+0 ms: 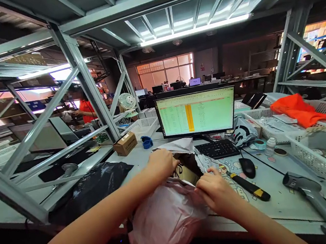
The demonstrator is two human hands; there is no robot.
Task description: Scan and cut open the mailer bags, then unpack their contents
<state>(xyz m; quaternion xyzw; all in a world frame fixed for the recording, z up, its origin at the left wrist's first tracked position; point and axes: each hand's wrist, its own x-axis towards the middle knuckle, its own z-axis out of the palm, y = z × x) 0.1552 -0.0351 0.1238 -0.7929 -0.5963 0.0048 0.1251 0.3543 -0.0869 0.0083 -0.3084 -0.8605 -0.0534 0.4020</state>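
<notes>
A pink plastic mailing bag [165,222] lies at the near edge of the desk, its mouth pulled open with a grey inner flap [178,146] standing up. My left hand [161,164] is closed on the far side of the opening. My right hand [215,189] pinches the near right edge of the bag. Inside the opening a dark item with a light card [184,169] shows; I cannot make out what it is.
A monitor [197,112] with a spreadsheet and a keyboard [217,149] stand behind the bag. A mouse [247,167], a yellow-tipped utility knife [249,186] and a barcode scanner [316,197] lie to the right, near white baskets [322,156]. A black bag [90,186] lies left. A person in red works at the far left.
</notes>
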